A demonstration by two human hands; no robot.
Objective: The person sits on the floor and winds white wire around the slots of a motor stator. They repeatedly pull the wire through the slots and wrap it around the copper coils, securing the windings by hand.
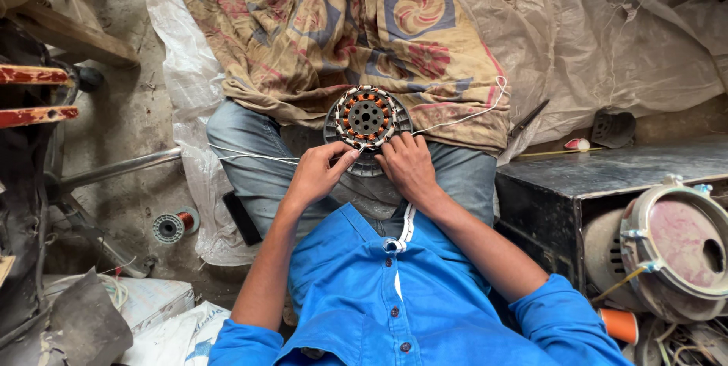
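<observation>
A person in a blue shirt sits with one round motor stator [367, 119] on the lap. The left hand [317, 172] pinches a white cord [250, 155] at the stator's lower edge. The right hand [408, 166], fingers curled, presses on the rim beside it. One copper wire spool [176, 223] lies on the floor, well left of the left hand.

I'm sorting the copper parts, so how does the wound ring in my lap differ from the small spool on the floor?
The wound stator ring is larger, rests on the lap and is touched by both the left hand and right hand; the small spool lies alone on the floor. The ring carries many separate coils around a dark hub, the spool one winding. Both show copper-coloured wire.
</observation>
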